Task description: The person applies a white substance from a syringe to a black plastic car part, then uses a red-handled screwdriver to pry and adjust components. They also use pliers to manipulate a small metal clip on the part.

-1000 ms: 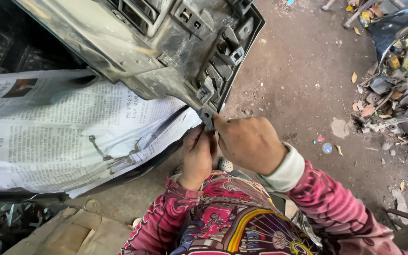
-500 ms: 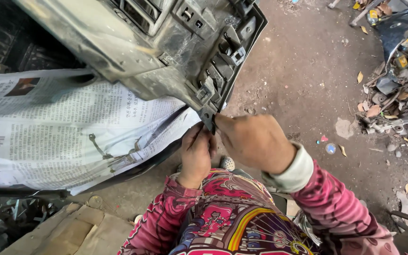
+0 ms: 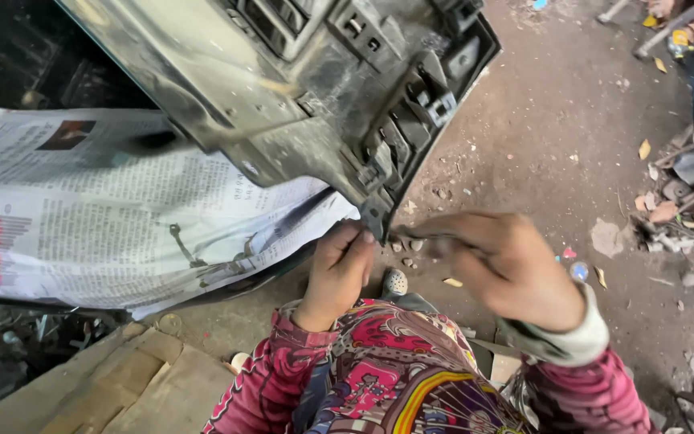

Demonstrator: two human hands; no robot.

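Pulling back blurred from the grimy plastic car panel (image 3: 315, 104), the right hand (image 3: 516, 269) pinched something unclear, while the left hand (image 3: 339, 269) stayed clenched at its corner.

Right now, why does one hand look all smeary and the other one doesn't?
In the head view, the right hand is streaked with motion blur, its fingers indistinct; the left hand at the dusty grey plastic car panel looks sharp, as does the spread newspaper; daylight is soft, without glare.

Grimy grey plastic car panel (image 3: 299, 96), tilted, lower corner at fingertips.
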